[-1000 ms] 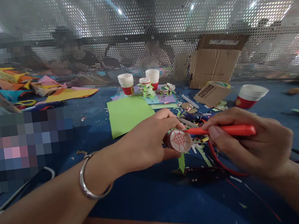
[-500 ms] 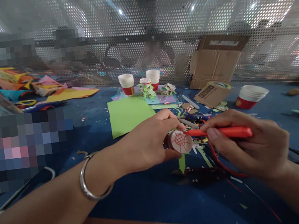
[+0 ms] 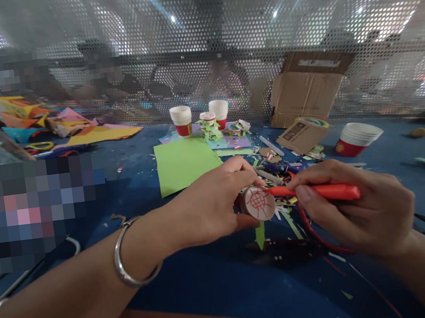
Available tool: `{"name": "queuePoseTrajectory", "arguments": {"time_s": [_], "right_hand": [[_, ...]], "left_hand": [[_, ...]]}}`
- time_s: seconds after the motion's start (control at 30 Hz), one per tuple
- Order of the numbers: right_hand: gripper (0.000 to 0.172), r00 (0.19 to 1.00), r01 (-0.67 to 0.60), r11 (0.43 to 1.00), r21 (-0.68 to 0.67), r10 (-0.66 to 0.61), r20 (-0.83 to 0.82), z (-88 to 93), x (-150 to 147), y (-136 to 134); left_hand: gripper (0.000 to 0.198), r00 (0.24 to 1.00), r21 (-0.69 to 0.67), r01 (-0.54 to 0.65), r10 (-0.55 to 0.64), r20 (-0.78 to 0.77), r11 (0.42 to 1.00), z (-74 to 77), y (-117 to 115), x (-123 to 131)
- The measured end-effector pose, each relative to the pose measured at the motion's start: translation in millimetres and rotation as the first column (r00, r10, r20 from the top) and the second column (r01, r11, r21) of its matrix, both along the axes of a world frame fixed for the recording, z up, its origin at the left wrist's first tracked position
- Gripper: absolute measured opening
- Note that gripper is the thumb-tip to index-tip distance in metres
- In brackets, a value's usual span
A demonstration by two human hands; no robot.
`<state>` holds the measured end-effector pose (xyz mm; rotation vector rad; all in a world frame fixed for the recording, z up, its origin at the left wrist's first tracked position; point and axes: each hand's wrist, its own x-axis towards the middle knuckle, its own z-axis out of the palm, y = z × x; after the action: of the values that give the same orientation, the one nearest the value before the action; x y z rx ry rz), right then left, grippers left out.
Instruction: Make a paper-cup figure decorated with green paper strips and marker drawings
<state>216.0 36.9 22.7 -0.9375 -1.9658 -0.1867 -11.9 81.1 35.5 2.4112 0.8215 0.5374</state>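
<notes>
Between the thumb and fingers of my left hand is a small paper cup, its round white base turned toward me. Red lines form a grid with spokes on that base, and a green paper strip hangs below it. My right hand is closed around a red marker, whose tip is at the upper right edge of the cup's base. Under my hands, dark scissors with red handles lie on the blue table, partly hidden by my right hand.
A green paper sheet lies beyond my left hand. Stacked paper cups and small cup turtles stand behind it. Paper scraps, a cardboard box and another cup stack are to the right. Coloured papers lie far left.
The marker tip has moved slightly down along the right edge of the cup's base. My left hand keeps its hold on the cup; the view has shifted a little.
</notes>
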Motion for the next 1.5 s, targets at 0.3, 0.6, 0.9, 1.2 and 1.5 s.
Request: {"name": "queuePoseTrajectory", "arguments": {"time_s": [0.3,0.6,0.9,1.2,1.5], "right_hand": [[0.01,1.0,0.002,1.0,-0.012,-0.001,0.02,0.4,1.3,-1.2],[0.011,0.999,0.032,0.999,-0.011,-0.032,-0.023,-1.9,-0.5,-1.9],[0.015,0.999,-0.027,0.996,-0.085,0.024,-0.038,-2.9,-0.2,-3.8],[0.017,0.996,-0.069,0.995,-0.068,0.065,-0.057,-1.9,-0.3,-3.0],[0.01,0.999,-0.021,1.0,0.009,0.021,-0.043,-2.3,1.2,-1.6]], "left_hand": [[0.039,0.999,0.003,-0.029,0.029,-0.027,1.0,3.1,-0.6,0.4],[0.04,0.999,0.003,-0.035,0.035,-0.024,0.999,2.6,0.3,-0.3],[0.038,1.0,0.003,0.0,0.0,-0.026,1.0,1.7,-2.1,0.3],[0.04,1.0,-0.007,-0.01,0.009,-0.026,1.0,3.0,-1.1,0.5],[0.039,0.999,0.067,-0.032,0.032,-0.003,0.997,2.0,2.4,-1.3]]}}
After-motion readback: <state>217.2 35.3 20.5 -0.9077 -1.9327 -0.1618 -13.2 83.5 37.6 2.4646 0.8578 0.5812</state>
